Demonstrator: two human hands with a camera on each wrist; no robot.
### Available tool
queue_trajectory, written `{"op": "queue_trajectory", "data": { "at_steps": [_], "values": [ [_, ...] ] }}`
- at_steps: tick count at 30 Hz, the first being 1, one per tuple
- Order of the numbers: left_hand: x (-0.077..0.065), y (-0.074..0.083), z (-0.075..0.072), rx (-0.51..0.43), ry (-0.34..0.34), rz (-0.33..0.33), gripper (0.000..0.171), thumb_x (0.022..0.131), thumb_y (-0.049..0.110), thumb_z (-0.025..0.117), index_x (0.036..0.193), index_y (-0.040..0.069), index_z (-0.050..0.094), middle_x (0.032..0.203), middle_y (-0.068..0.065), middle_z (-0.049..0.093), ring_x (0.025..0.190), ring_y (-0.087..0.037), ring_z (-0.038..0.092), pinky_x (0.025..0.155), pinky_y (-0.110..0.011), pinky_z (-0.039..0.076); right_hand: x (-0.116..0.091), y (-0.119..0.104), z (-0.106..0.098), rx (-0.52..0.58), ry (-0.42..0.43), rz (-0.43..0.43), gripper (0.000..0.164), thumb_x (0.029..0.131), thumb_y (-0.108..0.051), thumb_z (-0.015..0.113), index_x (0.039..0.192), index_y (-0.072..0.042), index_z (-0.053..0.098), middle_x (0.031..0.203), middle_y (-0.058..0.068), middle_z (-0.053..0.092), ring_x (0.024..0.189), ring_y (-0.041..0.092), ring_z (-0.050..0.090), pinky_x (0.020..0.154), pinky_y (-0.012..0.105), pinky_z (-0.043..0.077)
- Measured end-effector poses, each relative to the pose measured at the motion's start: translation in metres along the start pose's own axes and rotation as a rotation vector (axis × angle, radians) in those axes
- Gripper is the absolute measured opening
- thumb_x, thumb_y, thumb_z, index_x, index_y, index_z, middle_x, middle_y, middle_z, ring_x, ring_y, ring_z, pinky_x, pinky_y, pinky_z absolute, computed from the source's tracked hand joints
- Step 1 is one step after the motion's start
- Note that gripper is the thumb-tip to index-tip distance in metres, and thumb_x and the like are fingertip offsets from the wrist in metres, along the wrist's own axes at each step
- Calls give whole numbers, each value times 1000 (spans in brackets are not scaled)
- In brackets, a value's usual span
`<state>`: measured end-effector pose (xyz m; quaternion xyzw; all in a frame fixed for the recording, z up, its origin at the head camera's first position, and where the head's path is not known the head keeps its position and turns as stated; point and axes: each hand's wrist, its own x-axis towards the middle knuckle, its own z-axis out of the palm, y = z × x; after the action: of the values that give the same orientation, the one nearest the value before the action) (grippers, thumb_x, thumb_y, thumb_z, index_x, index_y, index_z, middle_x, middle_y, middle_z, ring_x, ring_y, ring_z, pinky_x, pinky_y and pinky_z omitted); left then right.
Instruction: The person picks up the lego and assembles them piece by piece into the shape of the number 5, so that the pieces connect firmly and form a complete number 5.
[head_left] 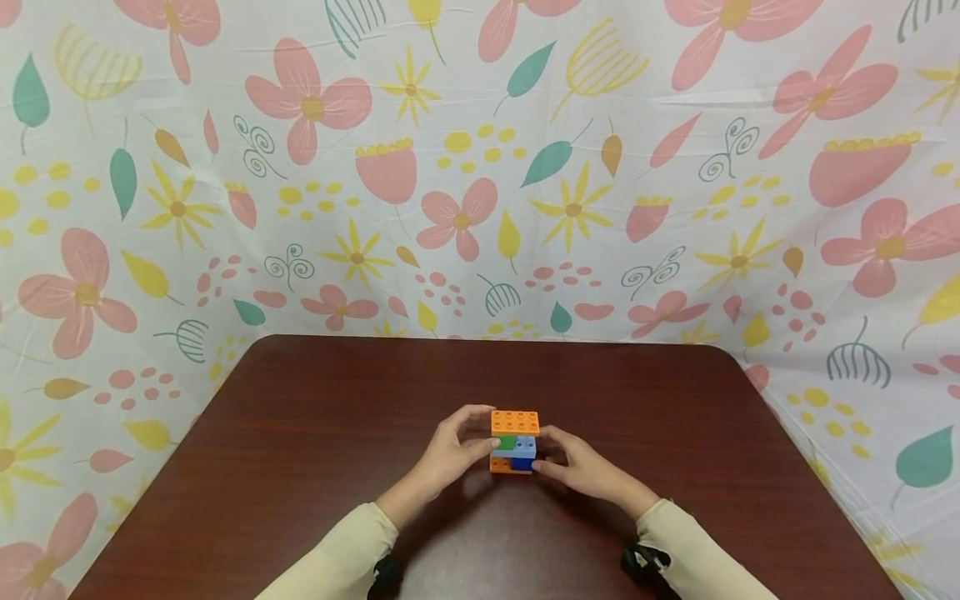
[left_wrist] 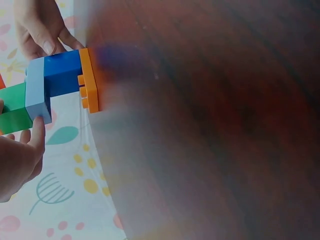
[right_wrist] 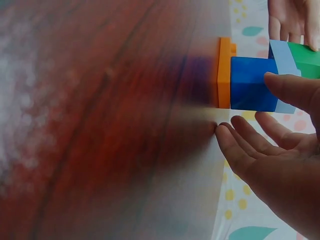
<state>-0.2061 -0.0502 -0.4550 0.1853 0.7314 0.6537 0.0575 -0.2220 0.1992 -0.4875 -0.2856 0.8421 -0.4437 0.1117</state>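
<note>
A small upright stack of studded toy building bricks stands on the table between my two hands. From the top down it has an orange brick (head_left: pixel 515 422), a green brick (left_wrist: pixel 13 114), a light blue brick (left_wrist: pixel 36 90), a dark blue brick (right_wrist: pixel 252 82) and a thin orange base plate (left_wrist: pixel 91 82). My left hand (head_left: pixel 447 454) holds the stack's upper left side, thumb on the green brick and a finger at the light blue one. At the other side, my right hand (head_left: pixel 588 473) has its thumb at the dark blue brick, its other fingers extended loosely beside the stack.
The dark wooden table (head_left: pixel 337 392) has a glossy surface and rounded far corners. Behind and around it hangs a white cloth (head_left: pixel 480 108) printed with flowers and leaves. Dark bands (head_left: pixel 648 562) sit at both sleeves.
</note>
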Motion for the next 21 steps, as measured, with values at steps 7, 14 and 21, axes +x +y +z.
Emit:
{"op": "queue_trajectory", "data": {
  "at_steps": [7, 14, 21],
  "values": [
    [-6, 16, 0, 14, 16, -7, 39, 90, 2, 66, 127, -1, 55, 123, -21, 55, 110, -40, 57, 83, -35, 54, 1, -1, -1, 3, -10, -13, 34, 96, -15, 60, 126, -3, 52, 124, 11, 59, 115, 30, 56, 93, 48, 47],
    [-6, 18, 0, 20, 16, -7, 37, 90, 3, 65, 126, 2, 56, 122, -19, 56, 114, -40, 54, 87, -38, 53, 1, -3, -1, -11, -2, -18, 32, 96, -19, 61, 125, -7, 54, 121, 6, 60, 114, 26, 57, 94, 45, 47],
    [0, 20, -4, 45, 19, 9, 39, 90, 2, 66, 128, 1, 56, 123, -19, 57, 112, -38, 56, 90, -42, 51, 3, -6, -1, -18, 21, -28, 35, 97, -22, 59, 128, -5, 52, 125, 8, 58, 119, 29, 54, 97, 50, 44]
  ]
}}
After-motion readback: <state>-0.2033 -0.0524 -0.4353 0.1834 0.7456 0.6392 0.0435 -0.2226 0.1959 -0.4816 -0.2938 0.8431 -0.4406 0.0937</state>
